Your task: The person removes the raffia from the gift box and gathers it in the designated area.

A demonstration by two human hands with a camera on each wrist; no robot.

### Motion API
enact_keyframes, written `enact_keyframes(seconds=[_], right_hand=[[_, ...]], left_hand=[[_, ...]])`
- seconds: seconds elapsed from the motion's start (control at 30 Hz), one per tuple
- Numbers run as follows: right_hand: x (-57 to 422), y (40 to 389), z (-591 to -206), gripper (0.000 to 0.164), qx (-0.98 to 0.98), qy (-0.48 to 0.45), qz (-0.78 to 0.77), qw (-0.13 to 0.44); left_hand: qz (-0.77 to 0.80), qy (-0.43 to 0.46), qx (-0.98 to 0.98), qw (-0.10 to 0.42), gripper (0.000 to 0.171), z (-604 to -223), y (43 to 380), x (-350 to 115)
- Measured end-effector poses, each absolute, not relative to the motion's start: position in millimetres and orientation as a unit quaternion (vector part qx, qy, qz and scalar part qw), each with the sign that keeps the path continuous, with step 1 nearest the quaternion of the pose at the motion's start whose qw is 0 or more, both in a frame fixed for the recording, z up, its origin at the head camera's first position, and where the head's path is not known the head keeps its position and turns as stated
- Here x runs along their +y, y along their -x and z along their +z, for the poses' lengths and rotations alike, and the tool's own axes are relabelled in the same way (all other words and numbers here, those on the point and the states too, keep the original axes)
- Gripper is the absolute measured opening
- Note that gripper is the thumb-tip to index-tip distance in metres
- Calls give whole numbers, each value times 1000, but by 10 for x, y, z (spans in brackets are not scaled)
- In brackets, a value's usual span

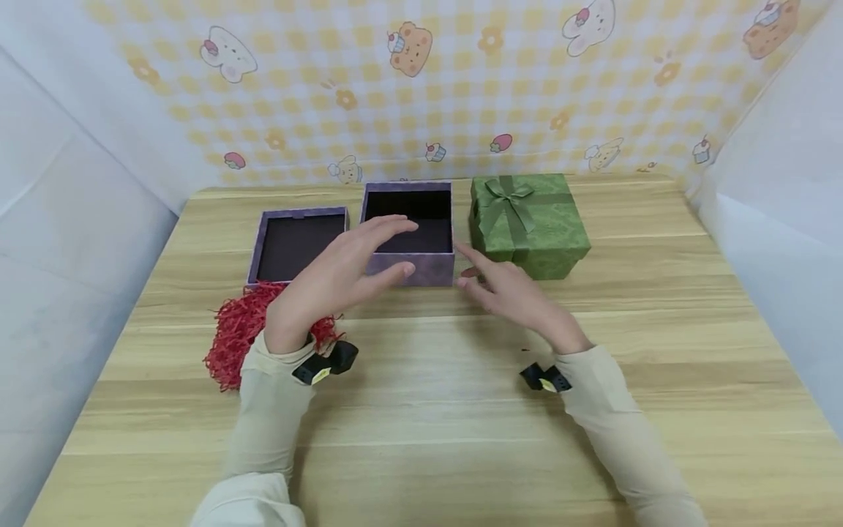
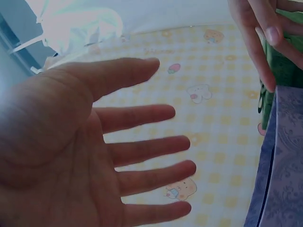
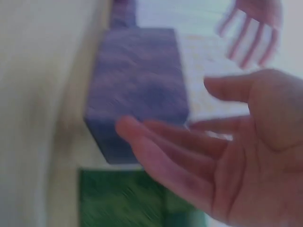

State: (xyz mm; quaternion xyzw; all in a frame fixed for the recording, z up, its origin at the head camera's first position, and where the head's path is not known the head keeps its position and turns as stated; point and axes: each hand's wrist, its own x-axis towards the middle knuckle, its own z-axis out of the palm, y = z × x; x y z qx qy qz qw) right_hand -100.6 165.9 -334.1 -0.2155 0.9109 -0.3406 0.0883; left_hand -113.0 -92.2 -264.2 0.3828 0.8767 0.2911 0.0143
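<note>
A purple box (image 1: 411,268) with a dark, bare inside stands uncovered at the back middle of the table. Over its front left part hovers my left hand (image 1: 349,267), fingers spread and nothing held, as the left wrist view also shows. My right hand (image 1: 510,291) is at the box's front right corner, its index fingertip close to the side wall and its palm bare in the right wrist view. To the left lies the purple lid (image 1: 299,245), hollow side up. A green gift box (image 1: 553,227) with a ribbon bow stands closed just beyond my right hand.
Red shredded paper (image 1: 233,340) is heaped at the left, partly under my left wrist and touching the lid's front edge. The wooden table (image 1: 448,439) ends at a checked cloth (image 1: 461,88) behind the boxes. White sheets hang at both sides.
</note>
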Motion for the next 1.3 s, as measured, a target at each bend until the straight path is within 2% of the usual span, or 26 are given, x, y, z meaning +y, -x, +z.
enact_keyframes(seconds=[0.17,0.27,0.43,0.67,0.8,0.93,1.0,1.07,1.2,1.3], right_hand=[[1975,997,-3143,51,880,224,-395,142],[2170,995,-3063,48,864,221,-434,129],[2486,971,-2962,41,849,186,-494,34],[2754,988,-3008,37,880,41,-459,-119],[2800,1040,-3069,39,900,-17,-406,-160],[2816,1098,-3087,42,910,-28,-377,-172],[2828,1126,-3090,46,918,-25,-363,-159],[2844,1157,-3096,54,928,-17,-351,-119],[2892,1212,-3144,86,940,12,-340,24],[2888,1245,-3205,101,937,19,-328,119]], left_hand=[[322,-384,866,3,53,-2690,1233,-742],[348,-391,852,8,54,-2766,1320,-590],[353,-397,847,15,59,-2948,1532,-243],[298,-362,882,44,74,-3117,1709,240],[216,-308,922,86,86,-3203,1716,358],[169,-276,940,110,94,-3259,1705,378],[165,-272,942,110,95,-3283,1707,377],[165,-270,943,108,95,-3311,1714,366],[131,-269,950,91,95,-3367,1715,369],[82,-270,956,78,94,-3419,1703,396]])
